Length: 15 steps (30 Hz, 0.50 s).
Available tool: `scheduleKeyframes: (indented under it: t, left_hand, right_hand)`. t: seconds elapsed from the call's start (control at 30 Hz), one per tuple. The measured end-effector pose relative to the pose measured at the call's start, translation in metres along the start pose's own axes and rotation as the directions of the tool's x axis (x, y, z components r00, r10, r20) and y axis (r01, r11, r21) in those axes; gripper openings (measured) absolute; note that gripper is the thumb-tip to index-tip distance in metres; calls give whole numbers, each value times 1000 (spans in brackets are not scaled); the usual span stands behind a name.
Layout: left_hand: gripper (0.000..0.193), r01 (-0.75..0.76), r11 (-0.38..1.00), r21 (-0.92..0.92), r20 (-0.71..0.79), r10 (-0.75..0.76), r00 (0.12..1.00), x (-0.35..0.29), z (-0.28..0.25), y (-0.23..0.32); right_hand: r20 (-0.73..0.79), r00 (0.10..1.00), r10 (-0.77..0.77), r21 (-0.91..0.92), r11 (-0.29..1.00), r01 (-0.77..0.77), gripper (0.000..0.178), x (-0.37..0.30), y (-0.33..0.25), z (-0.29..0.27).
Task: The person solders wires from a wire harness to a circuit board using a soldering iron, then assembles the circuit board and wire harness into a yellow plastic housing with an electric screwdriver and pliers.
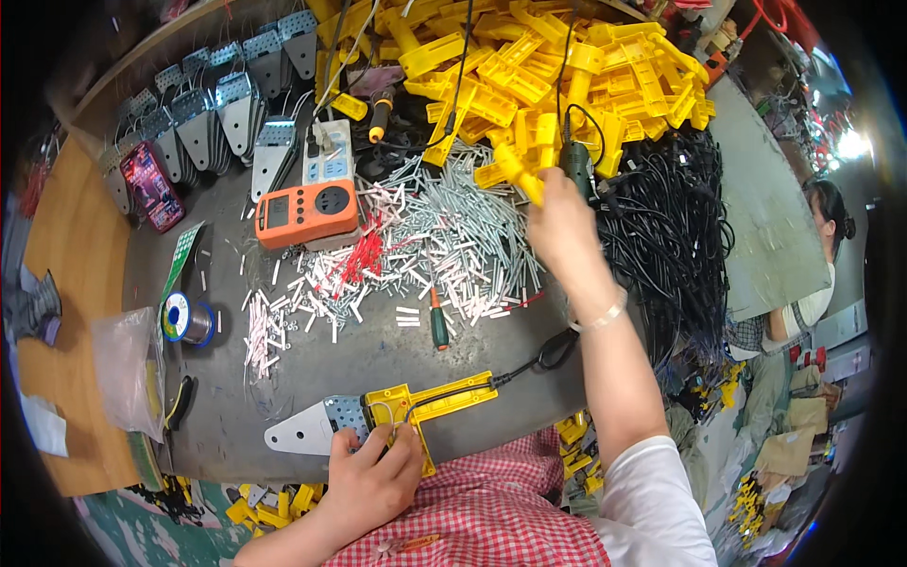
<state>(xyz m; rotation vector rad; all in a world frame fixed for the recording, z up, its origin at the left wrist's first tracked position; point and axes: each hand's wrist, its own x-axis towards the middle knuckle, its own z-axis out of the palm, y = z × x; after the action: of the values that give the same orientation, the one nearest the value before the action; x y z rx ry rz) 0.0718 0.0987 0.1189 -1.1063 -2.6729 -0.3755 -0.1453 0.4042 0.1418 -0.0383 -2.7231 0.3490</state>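
Observation:
My left hand [376,480] rests at the table's near edge, its fingers bent over a yellow plastic handle shell [452,397] and holding it down. The shell lies with its hollow side up, and a black cord [515,371] runs along its grip and out to the right. A perforated pointed metal plate [307,427] sticks out of the shell's left end. Farther off, my right hand [564,227] is closed on another yellow handle shell [518,172], beside the pile of yellow shells [539,76]. A dark hanging electric screwdriver [574,168] is just behind its fingers.
White sleeves and metal screws [453,217] are heaped mid-table. An orange meter [307,213], power strip [327,156] and green-handled screwdriver [438,321] stand around them. Black cords [661,227] pile up at right, metal plates [194,128] at back left, a solder spool [189,319] at left.

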Motion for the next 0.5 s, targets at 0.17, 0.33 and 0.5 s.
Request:
scheduleKeyframes:
  t: [0.17, 0.33, 0.5]
  left_hand:
    - [27, 9, 1000, -9, -11, -10, 1000, 1, -2, 1]
    - [28, -4, 999, -40, -5, 4, 1000, 7, 2, -1]
    - [28, 2, 1000, -25, 6, -2, 1000, 3, 1, -2]
  right_hand:
    - [166, 965, 201, -221, 962, -162, 32, -6, 4, -62]
    - [-243, 966, -91, 18, 995, 98, 45, -37, 42, -15]
    - [260, 964, -57, 932, 277, -235, 68, -149, -31, -31]
